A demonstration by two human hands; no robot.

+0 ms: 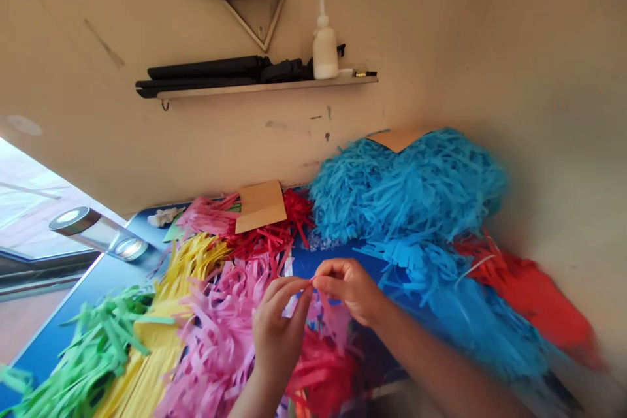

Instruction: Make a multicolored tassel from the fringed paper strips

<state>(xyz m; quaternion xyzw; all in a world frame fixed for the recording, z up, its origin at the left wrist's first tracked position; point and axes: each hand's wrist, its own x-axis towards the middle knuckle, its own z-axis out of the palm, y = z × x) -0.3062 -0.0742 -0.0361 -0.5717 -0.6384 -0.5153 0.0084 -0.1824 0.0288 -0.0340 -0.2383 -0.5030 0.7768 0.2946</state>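
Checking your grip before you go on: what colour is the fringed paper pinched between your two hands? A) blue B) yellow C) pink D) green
C: the left hand and right hand meet fingertip to fingertip on a pink fringe strip.

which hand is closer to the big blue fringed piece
Right. The right hand is just beside the blue fringed piece, near its lower fringe; the left hand sits farther off, over the pink fringe.

Soft, even daylight; brightest at window (29, 209) on left, overexposed. Wall (490, 46) warm beige, dimmer toward right. Shadows faint. Motion blur smears blue fringe (416, 189) and red paper (539, 300) at right. Wide-angle tilt, edges stretched. Foreground forearms soft.
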